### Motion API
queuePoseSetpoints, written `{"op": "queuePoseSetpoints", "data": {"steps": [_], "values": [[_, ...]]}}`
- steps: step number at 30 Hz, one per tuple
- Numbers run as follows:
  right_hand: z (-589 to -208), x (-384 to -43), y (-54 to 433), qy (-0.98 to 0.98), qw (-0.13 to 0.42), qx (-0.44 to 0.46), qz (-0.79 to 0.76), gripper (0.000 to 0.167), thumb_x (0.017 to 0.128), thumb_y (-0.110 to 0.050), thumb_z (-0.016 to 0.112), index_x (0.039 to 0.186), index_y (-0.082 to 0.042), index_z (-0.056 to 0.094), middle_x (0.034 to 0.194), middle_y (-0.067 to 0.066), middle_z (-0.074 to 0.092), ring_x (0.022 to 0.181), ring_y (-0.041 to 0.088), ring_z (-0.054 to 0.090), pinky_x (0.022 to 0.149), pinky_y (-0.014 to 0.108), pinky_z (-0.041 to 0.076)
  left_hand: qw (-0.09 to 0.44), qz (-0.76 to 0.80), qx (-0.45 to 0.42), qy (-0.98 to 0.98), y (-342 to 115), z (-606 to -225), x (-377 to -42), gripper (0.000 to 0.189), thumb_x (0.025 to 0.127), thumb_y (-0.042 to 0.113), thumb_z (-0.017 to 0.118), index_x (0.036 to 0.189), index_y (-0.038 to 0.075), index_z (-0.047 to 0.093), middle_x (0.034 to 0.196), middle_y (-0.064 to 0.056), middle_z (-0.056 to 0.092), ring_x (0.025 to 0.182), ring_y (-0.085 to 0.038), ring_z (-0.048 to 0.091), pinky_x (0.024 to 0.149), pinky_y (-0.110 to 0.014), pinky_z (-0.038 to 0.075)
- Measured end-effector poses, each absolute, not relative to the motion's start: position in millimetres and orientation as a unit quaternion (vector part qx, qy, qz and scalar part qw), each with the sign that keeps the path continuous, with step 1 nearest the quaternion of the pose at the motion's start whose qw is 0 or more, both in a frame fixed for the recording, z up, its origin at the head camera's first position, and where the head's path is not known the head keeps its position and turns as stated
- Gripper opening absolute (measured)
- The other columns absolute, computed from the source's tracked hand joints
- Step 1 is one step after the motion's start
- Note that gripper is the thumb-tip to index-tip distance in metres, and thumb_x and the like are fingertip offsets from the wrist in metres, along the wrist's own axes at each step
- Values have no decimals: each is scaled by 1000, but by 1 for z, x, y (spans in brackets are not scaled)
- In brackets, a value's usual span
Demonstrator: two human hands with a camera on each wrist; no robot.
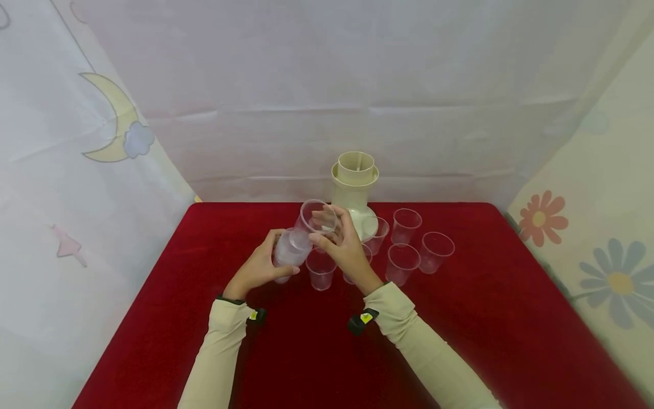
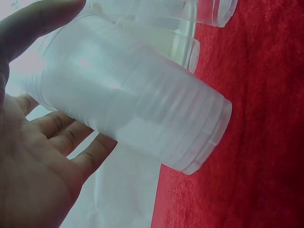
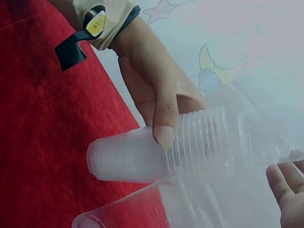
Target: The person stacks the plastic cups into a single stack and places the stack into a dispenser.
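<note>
My left hand [image 1: 258,266] grips a stack of nested clear plastic cups [image 1: 293,248] from the side, thumb across the near face. The stack tilts, its closed end pointing down toward the red cloth, as the left wrist view shows with the stack [image 2: 137,90] in the palm. At the stack's open end, my right hand [image 1: 351,245] holds a single clear plastic cup [image 1: 308,215] between thumb and fingers. In the right wrist view that cup [image 3: 268,135] lines up with the rims of the stack [image 3: 128,154]; its far edge is out of frame.
Several clear plastic cups stand upright on the red-covered table [image 1: 306,363], among them one cup [image 1: 321,274] just below the hands and another cup [image 1: 436,253] at the right. A cream-coloured device with a cylindrical top [image 1: 351,193] stands at the back edge, before a pale curtain [image 1: 306,68].
</note>
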State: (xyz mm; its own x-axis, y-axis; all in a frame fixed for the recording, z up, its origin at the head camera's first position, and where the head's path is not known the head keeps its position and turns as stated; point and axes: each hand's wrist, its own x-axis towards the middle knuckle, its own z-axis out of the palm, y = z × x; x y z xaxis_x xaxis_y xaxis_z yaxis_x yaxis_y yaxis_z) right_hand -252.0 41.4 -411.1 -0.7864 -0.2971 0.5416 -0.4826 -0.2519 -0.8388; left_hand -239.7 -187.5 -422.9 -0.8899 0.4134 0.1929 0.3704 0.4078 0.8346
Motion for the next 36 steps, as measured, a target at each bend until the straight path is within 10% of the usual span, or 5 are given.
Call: {"op": "queuePoseSetpoints", "data": {"steps": [12,21,36], "values": [[-423,-254,37,-634,39,298,713,80,90,-42,74,144,-1,31,145,22,48,133,32,48,105,37,44,36,495,226,838,-188,-425,-241,81,77,9,83,141,4,33,134,-20,50,116,-37,55,98,-56,48],[-427,-256,35,-671,25,277,688,63,91,6,65,144,3,31,145,24,49,138,35,44,114,54,31,40,507,232,830,-189,-425,-242,80,77,7,82,141,2,34,134,-21,49,115,-37,56,96,-54,49],[-431,-259,34,-776,44,251,577,66,85,-19,80,138,-2,45,140,17,49,135,36,40,110,57,34,28,499,233,834,-191,-426,-244,80,77,8,83,141,4,34,134,-18,49,113,-34,56,94,-52,51]]}}
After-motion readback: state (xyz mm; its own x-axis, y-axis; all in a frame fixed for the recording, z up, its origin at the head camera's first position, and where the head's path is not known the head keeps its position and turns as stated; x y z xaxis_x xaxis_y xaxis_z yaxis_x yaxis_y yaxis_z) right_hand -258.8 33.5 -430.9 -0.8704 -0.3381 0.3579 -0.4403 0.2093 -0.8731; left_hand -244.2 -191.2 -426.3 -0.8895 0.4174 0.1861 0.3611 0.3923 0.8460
